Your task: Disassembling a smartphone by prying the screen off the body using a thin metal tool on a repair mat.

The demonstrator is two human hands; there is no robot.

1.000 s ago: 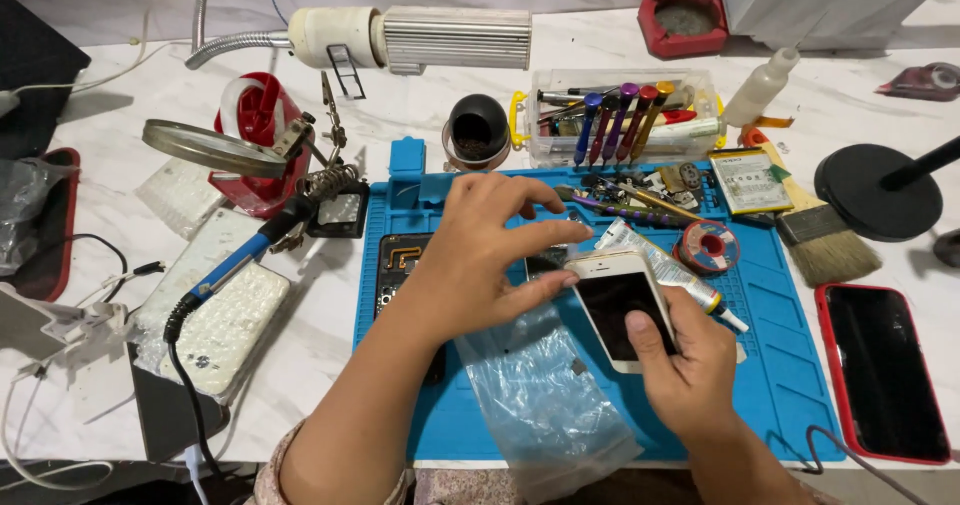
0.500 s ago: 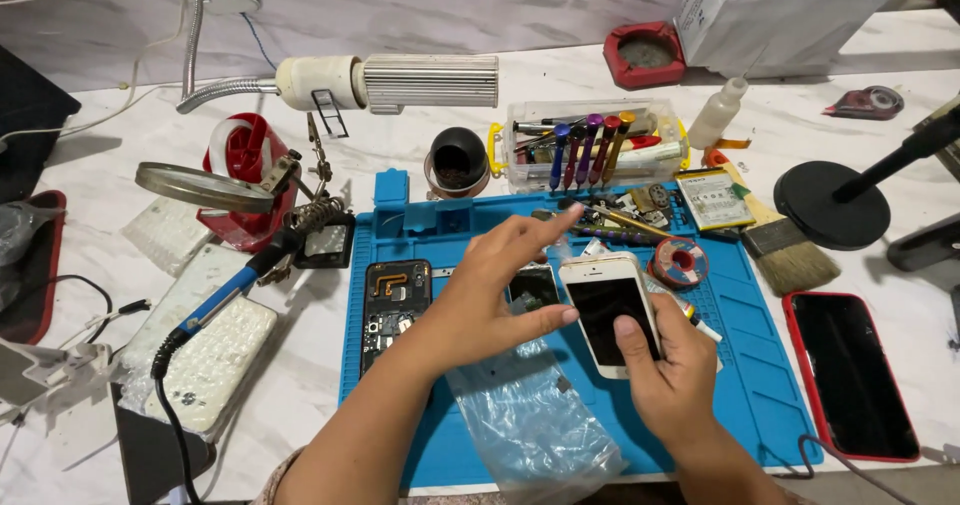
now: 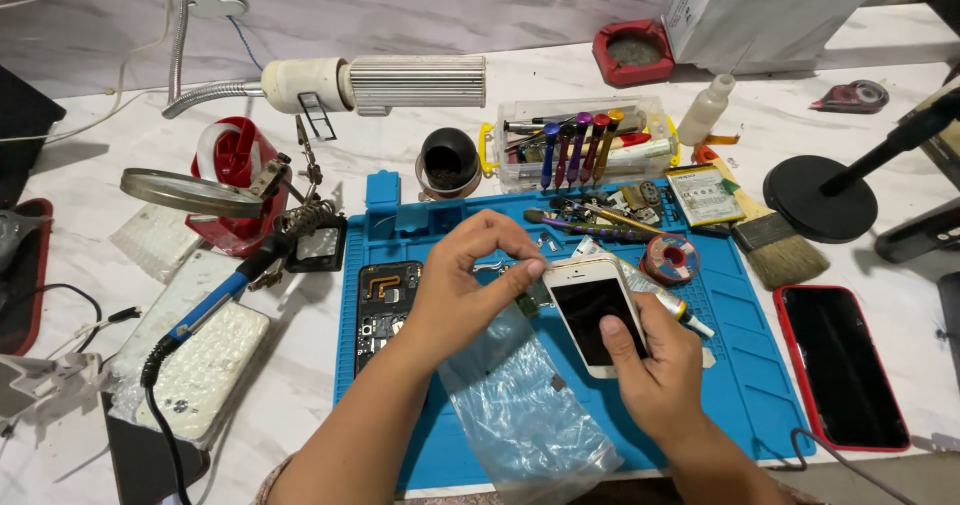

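White-framed smartphone with a dark glass screen (image 3: 592, 310) sits over the middle of the blue silicone repair mat (image 3: 760, 395), tilted, lifted off it. Right hand (image 3: 655, 375) cradles its lower end from beneath, thumb lying flat on the glass, fingers wrapped under the body. Left hand (image 3: 462, 285) comes in from the mat's left half; fingers curled, thumb and forefinger pinched at the phone's top left corner. Whether they grip the frame or some small part there, cannot tell.

Clear crinkled plastic bag (image 3: 520, 415) lies on the mat just below the left hand, running to the mat's near edge. Opened dark phone body with exposed boards (image 3: 385, 310) lies on the mat's left part. Small solder spool (image 3: 670, 258) and loose tweezers and bits sit along the mat's far edge. Red-cased phone with a black screen (image 3: 840, 365) rests on the white surface just off the mat's right edge.

Risks, as judged: grip at the lower end is one-handed, so a pull at the top corner could lever the phone out and drop it onto the mat. Thumb pressure on the glass may strain it. The slippery bag close beneath could catch a falling small part and hide it.
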